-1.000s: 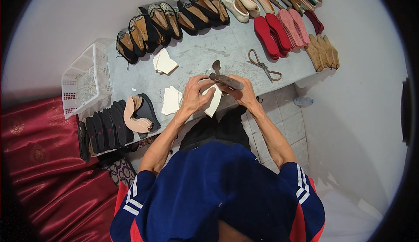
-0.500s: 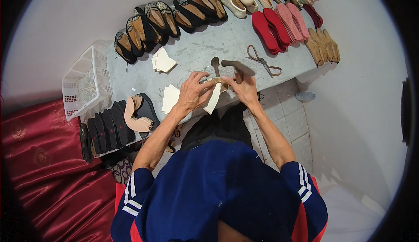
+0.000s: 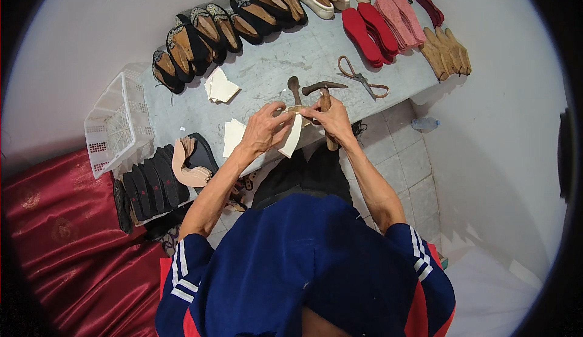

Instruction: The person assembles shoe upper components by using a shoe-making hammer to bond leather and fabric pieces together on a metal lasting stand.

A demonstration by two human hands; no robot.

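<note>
My left hand (image 3: 266,125) is closed, its thumb and fingers pinching the upper end of a curved cream strip (image 3: 293,136) at the table's near edge. Against that same end press the thumb and a fingertip of my right hand (image 3: 331,120); whether something small lies between them I cannot make out. Held in the right hand too is a hammer (image 3: 324,87), its dark head pointing away and its wooden handle running down past the palm. Just beyond the fingers stands a dark metal piece with a rounded end (image 3: 294,88), its lower part hidden by my hands.
Cream pieces (image 3: 234,135) lie beside my left hand, more (image 3: 221,86) farther back. Scissors (image 3: 362,79) rest at right. Black shoes (image 3: 206,27), red insoles (image 3: 367,36) and wooden pieces (image 3: 446,53) line the far side. A white basket (image 3: 119,118) and dark soles (image 3: 152,179) are left.
The hammer, blurred and tilted before, is now steady with its handle showing below my right hand. The right fingers have come in to the strip's end. The whole view has shifted slightly.
</note>
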